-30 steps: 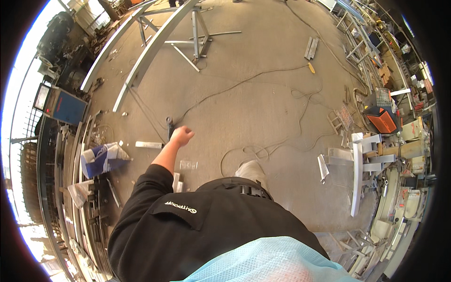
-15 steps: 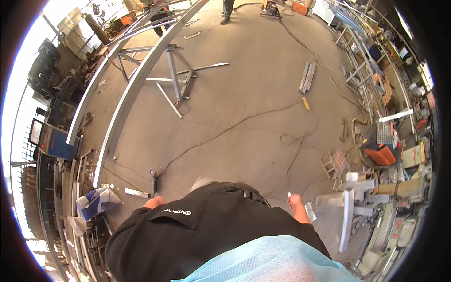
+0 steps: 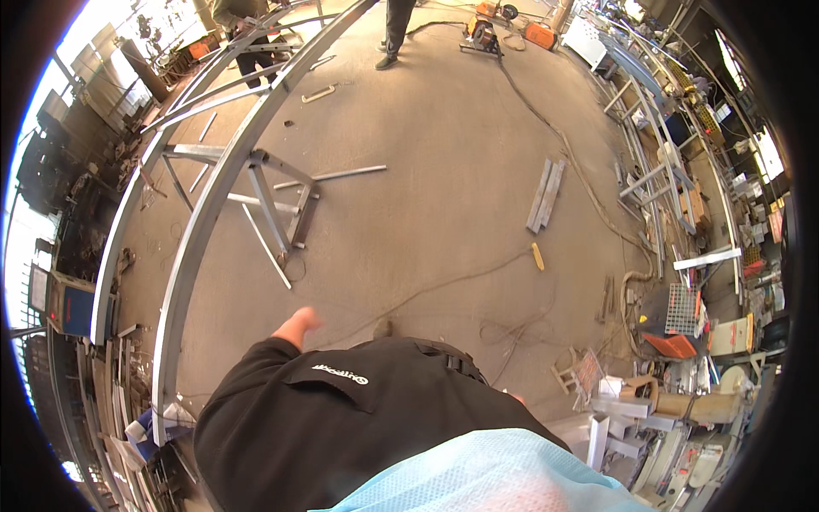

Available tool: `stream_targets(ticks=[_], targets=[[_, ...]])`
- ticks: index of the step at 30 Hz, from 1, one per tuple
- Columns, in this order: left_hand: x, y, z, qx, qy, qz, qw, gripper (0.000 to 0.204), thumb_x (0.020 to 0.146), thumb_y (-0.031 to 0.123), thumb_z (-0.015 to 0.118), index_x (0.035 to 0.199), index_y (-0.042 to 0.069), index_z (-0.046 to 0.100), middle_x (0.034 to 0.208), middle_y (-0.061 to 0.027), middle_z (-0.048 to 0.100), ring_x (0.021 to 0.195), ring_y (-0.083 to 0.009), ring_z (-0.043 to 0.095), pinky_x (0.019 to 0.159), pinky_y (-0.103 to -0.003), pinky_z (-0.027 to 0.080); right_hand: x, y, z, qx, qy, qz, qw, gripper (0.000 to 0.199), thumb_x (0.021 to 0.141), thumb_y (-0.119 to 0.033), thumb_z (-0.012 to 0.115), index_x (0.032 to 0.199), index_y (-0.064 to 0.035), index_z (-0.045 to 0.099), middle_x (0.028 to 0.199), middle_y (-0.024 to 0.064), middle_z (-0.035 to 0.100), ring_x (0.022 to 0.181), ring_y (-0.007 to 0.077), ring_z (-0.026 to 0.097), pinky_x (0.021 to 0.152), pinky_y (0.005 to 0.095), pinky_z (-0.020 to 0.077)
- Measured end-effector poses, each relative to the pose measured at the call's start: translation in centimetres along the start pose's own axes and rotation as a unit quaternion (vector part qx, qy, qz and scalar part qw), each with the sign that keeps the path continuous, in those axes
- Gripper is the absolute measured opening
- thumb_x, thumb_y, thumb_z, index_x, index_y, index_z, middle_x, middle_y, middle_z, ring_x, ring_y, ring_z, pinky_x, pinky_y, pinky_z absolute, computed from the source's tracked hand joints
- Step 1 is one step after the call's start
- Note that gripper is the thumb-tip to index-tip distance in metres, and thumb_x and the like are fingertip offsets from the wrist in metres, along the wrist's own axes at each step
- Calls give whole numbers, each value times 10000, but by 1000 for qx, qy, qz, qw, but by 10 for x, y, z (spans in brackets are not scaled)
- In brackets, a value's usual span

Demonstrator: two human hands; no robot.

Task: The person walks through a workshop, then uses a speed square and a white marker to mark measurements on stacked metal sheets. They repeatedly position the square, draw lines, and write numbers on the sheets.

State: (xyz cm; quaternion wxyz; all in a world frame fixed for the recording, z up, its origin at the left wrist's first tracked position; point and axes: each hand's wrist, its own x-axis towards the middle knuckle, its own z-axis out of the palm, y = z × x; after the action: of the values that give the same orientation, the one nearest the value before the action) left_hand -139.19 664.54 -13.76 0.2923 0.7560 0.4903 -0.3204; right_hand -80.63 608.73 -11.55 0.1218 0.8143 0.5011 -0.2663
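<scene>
My left hand shows past the black sleeve at the lower left, above the concrete floor. It is smeared by motion, so its fingers do not read clearly, and I make out nothing in it. Nearest to it on the left runs the long steel beam of a raised frame. Of my right hand only a sliver of skin shows beside my jacket; its fingers are hidden, and so is anything in them. One dark shoe peeks out beyond my jacket.
A metal trestle stands under the frame. Cables and a yellow-handled tool lie ahead, with steel bars beyond. Offcuts and racks line the right. Two people stand at the far end.
My view has moved forward and turned. My left hand has swung forward; my right hand, which held a small white stick, has dropped back almost out of sight behind my jacket.
</scene>
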Motion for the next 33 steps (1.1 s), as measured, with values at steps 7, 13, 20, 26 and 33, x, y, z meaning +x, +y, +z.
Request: stream_targets(ticks=[7, 13, 20, 26, 33], targets=[[127, 220, -324, -143, 167, 136, 966, 511, 1001, 448, 724, 1270, 20, 798, 1233, -197, 834, 1178, -380, 786, 1044, -485, 618, 116, 17, -55, 412, -77, 302, 856, 206, 1014, -218, 654, 947, -68, 780, 866, 153, 771, 744, 329, 749, 642, 498, 562], [229, 257, -373, -103, 156, 104, 977, 478, 971, 467, 739, 1201, 57, 827, 1173, -180, 844, 1126, -387, 793, 1008, -509, 621, 277, 83, -145, 447, -75, 300, 839, 159, 981, -188, 685, 902, -68, 752, 811, 131, 742, 704, 304, 720, 613, 489, 540], [250, 162, -314, 74, -172, 21, 982, 590, 1025, 641, 678, 1378, 190, 820, 1313, -113, 827, 1242, -355, 757, 1111, -472, 573, 509, 179, -411, 514, 48, 329, 791, 137, 973, -109, 661, 841, -75, 667, 703, 40, 630, 604, 185, 575, 527, 416, 436], [259, 222, -400, -156, -147, -179, 960, 579, 1026, 624, 683, 1323, 151, 835, 1301, -144, 826, 1253, -362, 759, 1104, -465, 582, 715, 220, -636, 538, 151, 252, 790, 191, 1061, -222, 704, 934, -78, 703, 760, 16, 674, 611, 125, 551, 530, 347, 400], [492, 310, -599, -92, -95, -91, 987, 574, 1027, 604, 688, 1259, 105, 852, 1287, -180, 824, 1265, -370, 762, 1095, -456, 592, 832, 232, -636, 492, 52, 258, 830, 167, 1022, -154, 712, 869, -95, 680, 759, 26, 663, 666, 175, 594, 624, 402, 486]])
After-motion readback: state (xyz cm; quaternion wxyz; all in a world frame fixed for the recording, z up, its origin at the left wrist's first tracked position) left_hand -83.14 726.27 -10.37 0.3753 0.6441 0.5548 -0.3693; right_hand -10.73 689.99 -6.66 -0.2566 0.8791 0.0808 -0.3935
